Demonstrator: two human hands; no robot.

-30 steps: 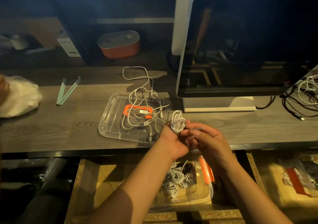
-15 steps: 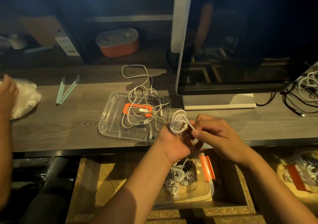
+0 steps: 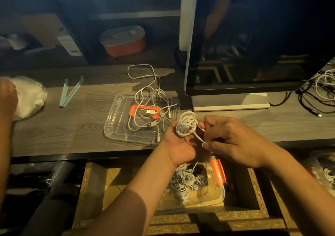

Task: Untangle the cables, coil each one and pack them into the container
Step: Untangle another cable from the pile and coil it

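Two hands work just over the desk [image 3: 54, 130] edge, above the open drawer [image 3: 90, 181]; head cam is the only view

- The left hand [image 3: 178, 145] has its fingers curled round a white coil [image 3: 186, 125]. The loops stand bunched in the fist so they can't spring apart.
- The right hand [image 3: 233, 141] pinches the coil's loose tail [image 3: 198, 137] between thumb and forefinger, other fingers curled in. It runs short from the bundle, so my read is it's being wrapped or tucked to lock the coil.
- Directly below the hands the container [image 3: 217, 199] sits in the drawer, open-topped, with an orange latch on its right side. It holds many packed coils [image 3: 184, 179], white and a few black. That spot keeps the drop short.
- A tangle [image 3: 150, 108] of white cables lies on a clear tray [image 3: 116, 123] just left of the left hand, with one loop trailing back onto the desk. There's an orange piece under it, can't tell what.
- Judgement: task is partway, this coil nearly done, tangle yet to do.
- Risk: the tail slips and the loops loosen.
- A monitor [image 3: 253, 36] stands behind. There are more cables [image 3: 324, 85] far right, unclear if they're part of the job.
- A third hand [image 3: 7, 98] at far left rests on a plastic bag [image 3: 30, 96]; its fingers aren't readable
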